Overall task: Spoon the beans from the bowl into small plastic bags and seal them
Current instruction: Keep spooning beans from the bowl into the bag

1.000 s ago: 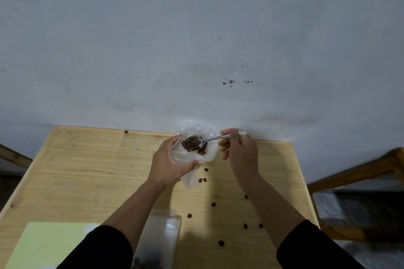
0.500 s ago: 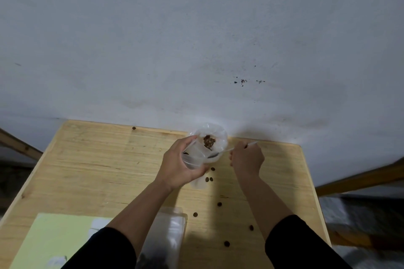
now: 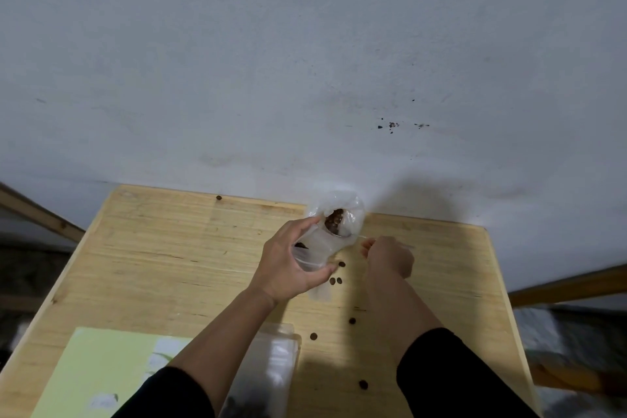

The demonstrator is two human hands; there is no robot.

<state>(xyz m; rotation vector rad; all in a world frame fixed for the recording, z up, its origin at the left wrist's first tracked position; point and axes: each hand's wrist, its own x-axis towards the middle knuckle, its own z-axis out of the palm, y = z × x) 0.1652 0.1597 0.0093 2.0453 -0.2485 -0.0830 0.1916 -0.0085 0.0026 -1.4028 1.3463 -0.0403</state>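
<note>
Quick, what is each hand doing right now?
Left hand: grips the small plastic bag, holding its mouth open.
Right hand: fingers curled round the spoon, whose bowl is in the bag with beans.

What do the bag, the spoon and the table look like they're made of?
Bag: thin clear plastic film, glossy and crinkled; beans show through. Spoon: likely metal, going by its shiny grey bowl, though it is small. Table: pale wood with visible grain, matte, probably unvarnished or lightly sealed.

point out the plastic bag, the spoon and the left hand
plastic bag (image 3: 317,248), head view, clear wall below its mouth
spoon (image 3: 336,227), head view, bowl with beans
left hand (image 3: 288,263), head view, back of hand
</note>
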